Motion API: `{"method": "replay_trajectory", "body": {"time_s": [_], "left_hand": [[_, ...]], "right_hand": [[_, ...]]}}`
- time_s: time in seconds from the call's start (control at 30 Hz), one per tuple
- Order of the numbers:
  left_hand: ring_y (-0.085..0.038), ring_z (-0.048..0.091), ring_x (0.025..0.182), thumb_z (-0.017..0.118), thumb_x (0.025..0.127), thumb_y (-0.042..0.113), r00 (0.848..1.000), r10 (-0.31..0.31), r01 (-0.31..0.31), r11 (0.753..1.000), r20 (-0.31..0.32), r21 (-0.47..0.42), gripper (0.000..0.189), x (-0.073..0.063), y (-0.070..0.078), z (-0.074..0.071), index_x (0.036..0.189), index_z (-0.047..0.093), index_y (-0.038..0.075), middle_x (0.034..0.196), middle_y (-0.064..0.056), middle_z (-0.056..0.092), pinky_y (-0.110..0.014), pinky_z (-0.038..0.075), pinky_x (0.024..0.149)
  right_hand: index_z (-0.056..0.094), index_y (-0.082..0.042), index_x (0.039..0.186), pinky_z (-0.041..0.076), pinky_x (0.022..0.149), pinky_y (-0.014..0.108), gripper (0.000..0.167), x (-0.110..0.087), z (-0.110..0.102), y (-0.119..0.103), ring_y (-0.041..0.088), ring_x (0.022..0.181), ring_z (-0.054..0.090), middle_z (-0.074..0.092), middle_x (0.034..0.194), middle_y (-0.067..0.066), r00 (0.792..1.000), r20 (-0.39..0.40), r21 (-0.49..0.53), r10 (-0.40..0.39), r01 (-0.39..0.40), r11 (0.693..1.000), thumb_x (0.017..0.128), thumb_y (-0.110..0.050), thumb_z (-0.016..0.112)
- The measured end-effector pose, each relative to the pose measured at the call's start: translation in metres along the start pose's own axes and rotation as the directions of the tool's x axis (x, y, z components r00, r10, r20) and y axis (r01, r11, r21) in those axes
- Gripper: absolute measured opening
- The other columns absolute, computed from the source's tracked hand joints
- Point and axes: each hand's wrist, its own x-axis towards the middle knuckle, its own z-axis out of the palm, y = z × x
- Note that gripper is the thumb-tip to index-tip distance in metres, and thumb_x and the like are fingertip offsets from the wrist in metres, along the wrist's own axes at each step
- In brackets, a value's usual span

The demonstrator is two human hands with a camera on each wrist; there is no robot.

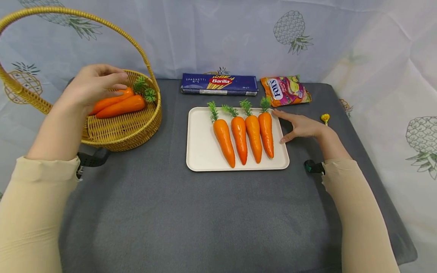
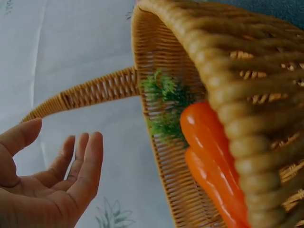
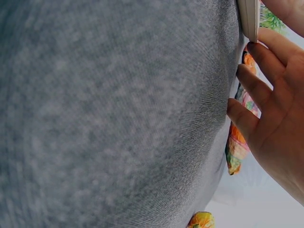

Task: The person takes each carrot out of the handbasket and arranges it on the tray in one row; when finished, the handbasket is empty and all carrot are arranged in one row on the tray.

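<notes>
While the empty left hand (image 1: 93, 85) hovers, two long glossy orange carrots (image 1: 123, 107) lie crosswise just rightward in the tan wicker basket (image 1: 117, 129). The farther right hand (image 1: 301, 126) grasps nothing.

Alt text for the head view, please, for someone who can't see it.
Four carrots lie side by side on a white tray, with the right hand at the tray's right edge. The empty left hand is raised near a wicker basket showing two more carrots. A spaghetti box and a FOX'S packet lie behind the tray on the gray table.
</notes>
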Motion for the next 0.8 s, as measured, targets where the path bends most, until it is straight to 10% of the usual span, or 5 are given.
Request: {"method": "replay_trajectory", "body": {"time_s": [0.5, 0.8], "left_hand": [[-0.001, 0.052, 0.104, 0.055, 0.098, 0.044, 0.999, -0.038, 0.035, 0.992, 0.016, 0.117, 0.041, 0.014, -0.016, -0.011, 0.131, 0.047, 0.022, 0.119, 0.020, 0.044, -0.011, 0.050, 0.082], [-0.041, 0.039, 0.134, 0.046, 0.100, 0.051, 0.995, -0.060, 0.026, 0.927, 0.079, 0.374, 0.049, 0.019, -0.017, -0.010, 0.136, 0.044, 0.017, 0.135, 0.001, 0.044, -0.053, 0.040, 0.111]], "right_hand": [[0.010, -0.024, 0.160, 0.008, 0.119, 0.073, 0.111, 0.002, 0.001, 0.005, 0.043, 0.155, 0.006, 0.006, 0.168, 0.014, 1.000, -0.012, -0.006, 0.008, -0.008, 1.000, 0.077, -0.039, 0.082], [0.010, -0.024, 0.160, 0.007, 0.119, 0.072, 0.111, 0.002, 0.001, 0.005, 0.042, 0.155, 0.005, 0.005, 0.168, 0.014, 1.000, -0.008, 0.000, 0.005, -0.005, 1.000, 0.077, -0.038, 0.082]]}}
